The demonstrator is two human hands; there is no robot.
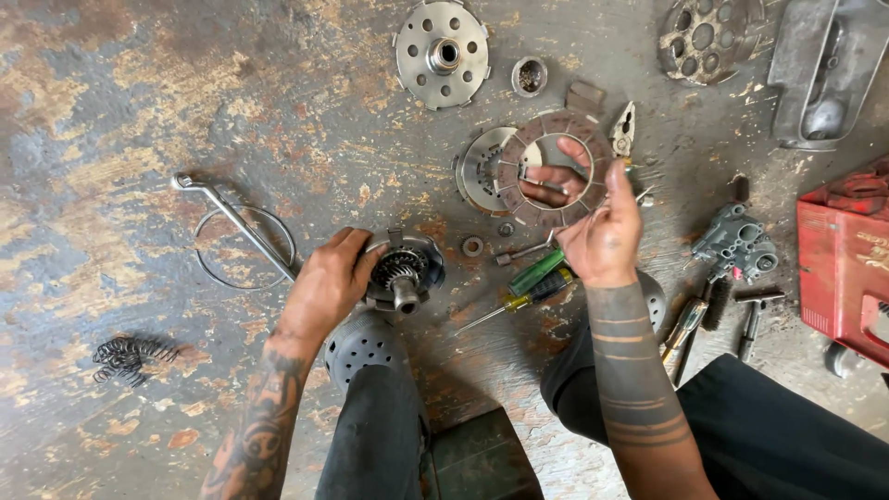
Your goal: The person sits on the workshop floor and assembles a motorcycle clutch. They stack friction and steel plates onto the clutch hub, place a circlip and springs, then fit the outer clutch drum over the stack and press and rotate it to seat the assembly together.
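left hand [326, 282] clasping toothed steel hub [404, 271], right hand [597, 231] gripping rough brown friction ring [554, 167]

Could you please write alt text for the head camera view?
Seen from above, a person's right hand holds up a brown ring-shaped disc while the left hand steadies a round geared metal part on a worn, paint-flaked floor. Around them lie a drilled metal plate, a green-handled screwdriver, springs and a red case.

Workshop: stained floor [185, 93], scattered tools [535, 282].
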